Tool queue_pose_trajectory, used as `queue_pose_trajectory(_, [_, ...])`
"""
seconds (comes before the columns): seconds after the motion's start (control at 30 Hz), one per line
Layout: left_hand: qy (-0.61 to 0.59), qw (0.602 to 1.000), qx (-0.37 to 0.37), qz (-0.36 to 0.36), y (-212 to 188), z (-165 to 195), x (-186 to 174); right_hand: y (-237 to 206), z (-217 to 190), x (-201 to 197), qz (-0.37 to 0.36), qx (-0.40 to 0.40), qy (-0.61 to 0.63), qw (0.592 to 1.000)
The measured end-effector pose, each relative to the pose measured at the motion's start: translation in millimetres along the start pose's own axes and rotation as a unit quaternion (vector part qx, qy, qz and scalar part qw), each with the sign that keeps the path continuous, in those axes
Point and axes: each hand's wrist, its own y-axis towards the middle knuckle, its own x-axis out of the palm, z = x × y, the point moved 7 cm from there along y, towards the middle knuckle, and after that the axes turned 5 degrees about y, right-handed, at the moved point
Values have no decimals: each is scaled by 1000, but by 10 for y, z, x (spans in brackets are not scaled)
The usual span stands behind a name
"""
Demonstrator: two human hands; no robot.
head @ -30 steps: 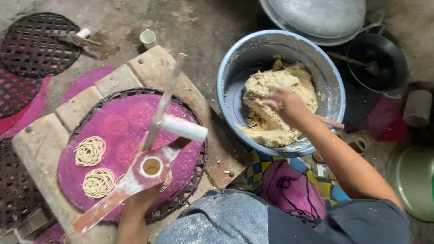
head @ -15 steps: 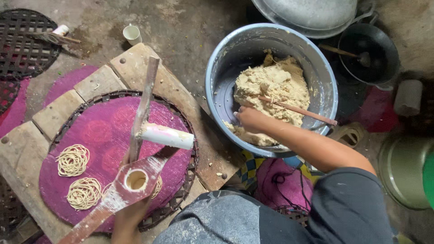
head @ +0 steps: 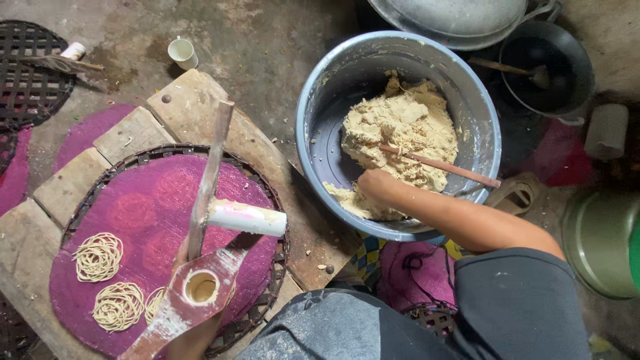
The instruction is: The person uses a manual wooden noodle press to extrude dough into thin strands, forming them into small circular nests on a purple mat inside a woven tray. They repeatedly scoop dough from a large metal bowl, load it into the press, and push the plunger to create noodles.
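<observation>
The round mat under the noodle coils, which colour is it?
The round mat is magenta-pink with a dark woven rim, seen in the head view.

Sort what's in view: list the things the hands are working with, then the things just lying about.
In use:
right hand in the dough
grey bowl
left hand holding the wooden press
noodle coils
purple mat

Lying about:
white cup
black pot
metal lid
sandal
green vessel
</observation>
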Motion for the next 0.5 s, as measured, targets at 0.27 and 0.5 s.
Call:
queue_pose_trajectory(0.27, [-3, 1000, 1, 8, 5, 42, 27, 148, 160, -105, 32, 41, 295, 954])
queue_pose_trajectory(0.5, [2, 1000, 0, 14, -82, 69, 33, 73, -104, -484, 74, 30, 505, 859])
